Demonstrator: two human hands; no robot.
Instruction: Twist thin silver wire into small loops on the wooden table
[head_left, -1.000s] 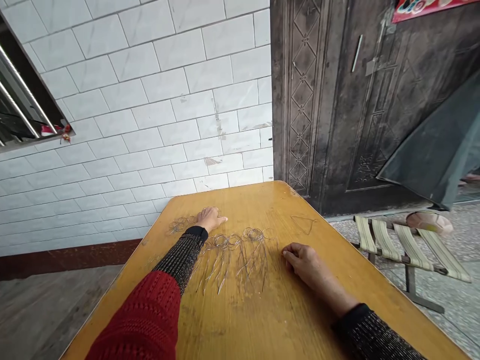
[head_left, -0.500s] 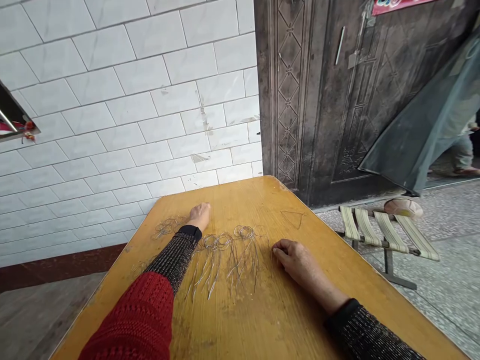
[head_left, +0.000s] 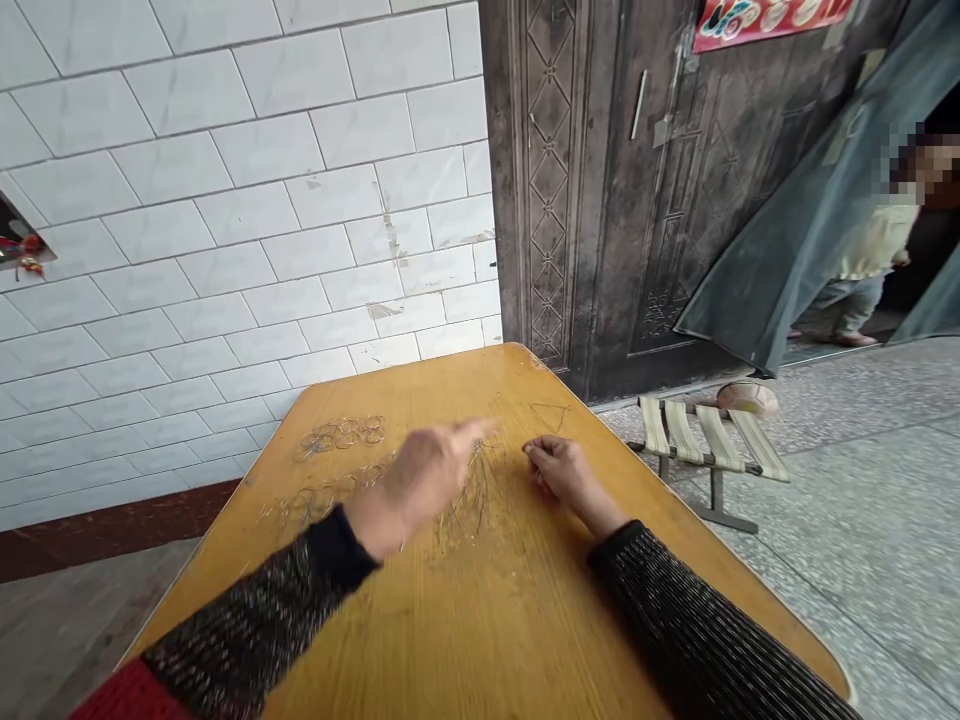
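Observation:
A yellow wooden table (head_left: 480, 620) carries thin silver wire pieces with looped ends. One loose group of wire loops (head_left: 341, 435) lies at the far left. A second row of looped wires (head_left: 465, 495) lies in the middle, partly hidden by my left hand (head_left: 424, 470). That hand is blurred, raised just above the wires, with fingers stretched toward the right. My right hand (head_left: 562, 470) rests on the table right of the wires with its fingers curled; whether it pinches a wire I cannot tell. A small wire triangle (head_left: 549, 415) lies beyond it.
A white tiled wall (head_left: 247, 230) stands behind the table and a dark metal door (head_left: 622, 190) to its right. A low slatted stool (head_left: 697, 440) stands on the stone floor by the table's right edge. A person (head_left: 870, 260) stands in the doorway at far right.
My left hand left the far-left wire loops and swept right and nearer, over the middle wires. My right hand moved slightly forward. The view swung to the right.

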